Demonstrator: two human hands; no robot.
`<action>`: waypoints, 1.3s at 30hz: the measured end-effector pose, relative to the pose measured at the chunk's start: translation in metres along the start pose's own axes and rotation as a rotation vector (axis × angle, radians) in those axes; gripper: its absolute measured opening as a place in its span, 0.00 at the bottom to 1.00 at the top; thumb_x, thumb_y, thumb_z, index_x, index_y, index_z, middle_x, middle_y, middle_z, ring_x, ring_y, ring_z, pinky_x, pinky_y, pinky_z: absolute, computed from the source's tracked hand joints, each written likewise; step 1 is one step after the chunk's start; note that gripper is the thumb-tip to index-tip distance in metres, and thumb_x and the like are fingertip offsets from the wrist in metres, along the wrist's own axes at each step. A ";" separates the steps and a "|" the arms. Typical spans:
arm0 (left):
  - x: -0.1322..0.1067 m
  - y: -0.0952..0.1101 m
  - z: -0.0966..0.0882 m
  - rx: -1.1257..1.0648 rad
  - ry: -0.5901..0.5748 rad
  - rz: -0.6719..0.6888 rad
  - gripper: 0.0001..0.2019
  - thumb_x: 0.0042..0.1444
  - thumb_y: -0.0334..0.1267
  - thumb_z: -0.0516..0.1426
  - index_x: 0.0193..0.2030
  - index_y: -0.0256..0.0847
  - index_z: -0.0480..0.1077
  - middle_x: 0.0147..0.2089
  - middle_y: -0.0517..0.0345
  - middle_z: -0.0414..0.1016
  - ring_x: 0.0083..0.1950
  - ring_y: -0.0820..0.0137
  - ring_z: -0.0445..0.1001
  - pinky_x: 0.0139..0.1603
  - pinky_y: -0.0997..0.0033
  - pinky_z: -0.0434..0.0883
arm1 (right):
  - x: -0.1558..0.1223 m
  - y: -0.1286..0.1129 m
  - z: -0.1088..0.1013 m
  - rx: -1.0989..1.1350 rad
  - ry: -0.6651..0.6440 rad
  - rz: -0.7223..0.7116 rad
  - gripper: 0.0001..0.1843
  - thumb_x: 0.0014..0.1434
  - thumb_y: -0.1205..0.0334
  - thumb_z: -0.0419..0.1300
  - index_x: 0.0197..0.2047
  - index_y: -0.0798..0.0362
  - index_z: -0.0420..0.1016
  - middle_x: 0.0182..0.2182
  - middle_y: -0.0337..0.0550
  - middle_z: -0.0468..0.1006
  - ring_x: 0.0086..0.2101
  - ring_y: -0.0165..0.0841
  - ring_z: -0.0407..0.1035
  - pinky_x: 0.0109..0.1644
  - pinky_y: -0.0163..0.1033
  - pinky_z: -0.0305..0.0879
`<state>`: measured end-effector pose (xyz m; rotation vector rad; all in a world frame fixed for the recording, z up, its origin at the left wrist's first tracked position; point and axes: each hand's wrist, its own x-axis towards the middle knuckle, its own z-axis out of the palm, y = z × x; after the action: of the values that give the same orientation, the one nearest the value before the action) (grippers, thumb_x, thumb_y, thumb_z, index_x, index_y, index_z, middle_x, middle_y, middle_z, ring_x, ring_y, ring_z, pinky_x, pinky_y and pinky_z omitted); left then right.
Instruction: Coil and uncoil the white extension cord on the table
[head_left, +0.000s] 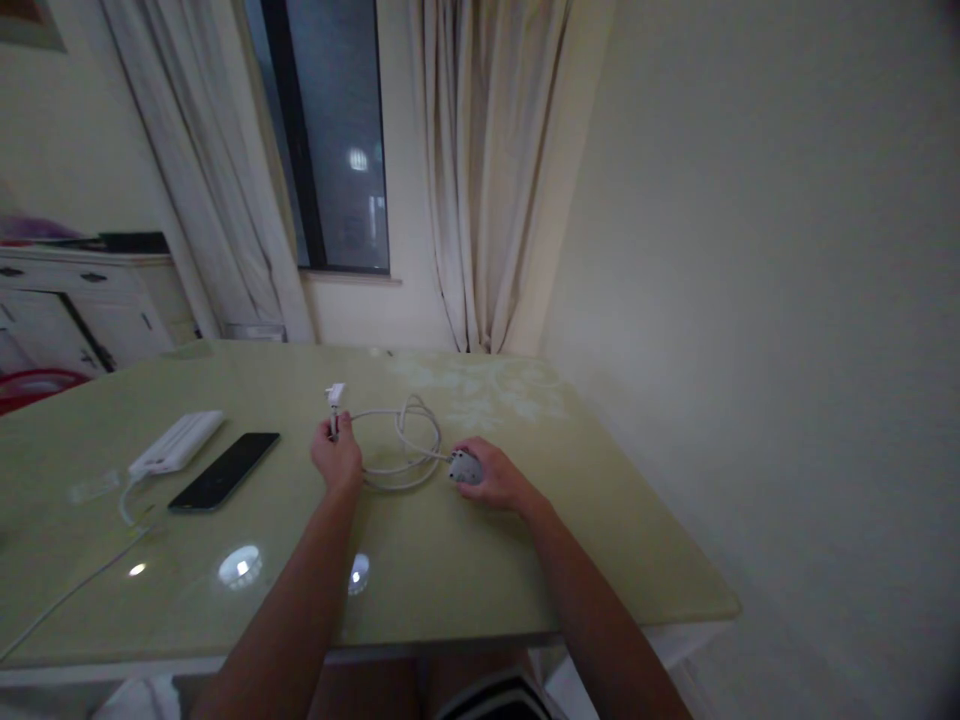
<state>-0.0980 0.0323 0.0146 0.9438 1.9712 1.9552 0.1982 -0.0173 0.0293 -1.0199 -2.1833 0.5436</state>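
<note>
On the green table [525,570], the left hand [339,462] is pinching the looped white cable [437,435] while the right hand [496,480] is clasping its grey charger [466,467].

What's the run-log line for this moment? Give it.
left hand: grips white cable below plug | right hand: holds grey round unit | cable: looped between hands | table: phone, power bank

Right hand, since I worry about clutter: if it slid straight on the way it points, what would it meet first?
Past the grey round piece in its grip, the right hand would likely meet the looped white cable first, then the left hand; depth is hard to judge.
</note>
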 end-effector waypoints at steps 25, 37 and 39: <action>-0.035 0.012 0.004 0.518 -0.452 0.744 0.14 0.67 0.43 0.54 0.37 0.44 0.80 0.45 0.48 0.76 0.50 0.57 0.69 0.50 0.60 0.60 | 0.005 -0.005 0.005 0.754 0.484 0.176 0.32 0.44 0.55 0.73 0.53 0.49 0.76 0.43 0.42 0.80 0.39 0.37 0.73 0.41 0.37 0.71; -0.056 0.016 0.014 0.311 -0.999 0.638 0.15 0.64 0.35 0.52 0.46 0.50 0.81 0.47 0.51 0.79 0.51 0.59 0.74 0.53 0.59 0.63 | 0.005 -0.004 0.002 0.636 0.535 0.118 0.30 0.45 0.54 0.73 0.53 0.50 0.79 0.47 0.45 0.81 0.45 0.41 0.75 0.51 0.42 0.72; -0.062 0.020 0.015 0.084 -1.097 0.555 0.13 0.63 0.38 0.53 0.43 0.47 0.81 0.42 0.50 0.80 0.47 0.60 0.76 0.51 0.61 0.66 | 0.005 -0.001 -0.001 0.647 0.556 0.133 0.29 0.45 0.54 0.73 0.52 0.50 0.79 0.46 0.45 0.81 0.45 0.41 0.75 0.51 0.42 0.72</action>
<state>-0.0363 0.0075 0.0146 2.1316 1.1874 1.0306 0.1957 -0.0143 0.0325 -0.8252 -1.3244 0.8390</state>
